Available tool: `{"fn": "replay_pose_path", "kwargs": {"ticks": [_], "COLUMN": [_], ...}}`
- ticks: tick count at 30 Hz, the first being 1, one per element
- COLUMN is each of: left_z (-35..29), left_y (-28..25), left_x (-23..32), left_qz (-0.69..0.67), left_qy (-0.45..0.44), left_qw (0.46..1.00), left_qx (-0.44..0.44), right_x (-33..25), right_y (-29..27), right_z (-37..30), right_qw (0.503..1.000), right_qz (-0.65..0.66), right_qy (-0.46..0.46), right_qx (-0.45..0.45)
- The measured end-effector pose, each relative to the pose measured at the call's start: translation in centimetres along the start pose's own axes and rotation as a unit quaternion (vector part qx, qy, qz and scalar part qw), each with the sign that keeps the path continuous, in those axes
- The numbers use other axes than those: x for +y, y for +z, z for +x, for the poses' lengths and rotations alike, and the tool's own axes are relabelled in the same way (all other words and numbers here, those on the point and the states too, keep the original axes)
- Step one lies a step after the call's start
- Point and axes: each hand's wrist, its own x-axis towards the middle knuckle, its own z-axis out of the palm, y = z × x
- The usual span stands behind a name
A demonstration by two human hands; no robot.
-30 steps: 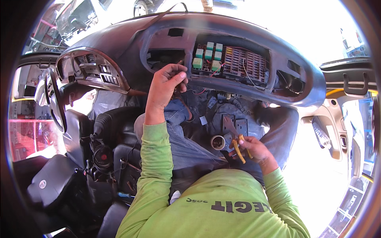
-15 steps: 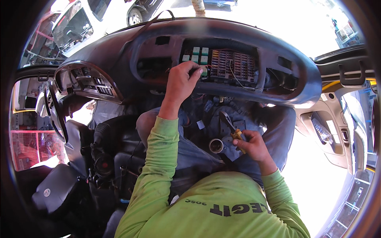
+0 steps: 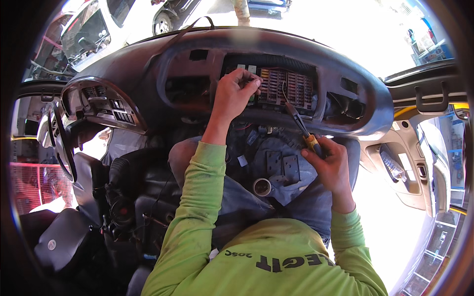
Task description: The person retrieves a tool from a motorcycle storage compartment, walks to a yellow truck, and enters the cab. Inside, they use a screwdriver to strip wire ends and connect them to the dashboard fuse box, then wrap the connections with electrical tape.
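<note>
L hand (image 3: 236, 96) was in front of the relays (image 3: 252, 68), grip pressed tog., couldn't tell on what. R hand (image 3: 333, 160) had its grip wrapped round yellow-handled pliers (image 3: 299, 121), tips nr fuse panel's (image 3: 296, 89) lower edge.

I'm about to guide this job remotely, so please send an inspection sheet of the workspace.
Surface: dark dashboard, centre opening uncovered.
Job's things: fuse panel exposed; relays partly hidden by the left grip; yellow-handled pliers point toward the panel.
Clutter: white-rimmed round thing, dark inside, near the lap; small white scrap beyond it.
Grips: left pinched before the panel, anything held too small to tell; right grip closed around the pliers' handles.
Cables: thin pale wire across the fuses; contact with the pliers unclear.
Surroundings: black seat at left; door open at right.
</note>
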Motion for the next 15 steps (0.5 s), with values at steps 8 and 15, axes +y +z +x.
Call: {"fn": "replay_pose_path", "kwargs": {"ticks": [8, 15], "left_z": [0.3, 0.3], "left_y": [0.3, 0.2], "left_x": [-0.2, -0.5], "left_qz": [-0.009, 0.024], "left_qy": [-0.006, 0.003], "left_qw": [0.999, 0.999], "left_qx": [-0.036, -0.032], "right_x": [-1.6, -2.9], "right_y": [0.6, 1.6], "right_z": [3.0, 5.8], "right_qw": [0.963, 0.950], "right_qz": [-0.211, -0.289], "right_qy": [-0.159, -0.116], "right_qx": [0.050, 0.024]}}
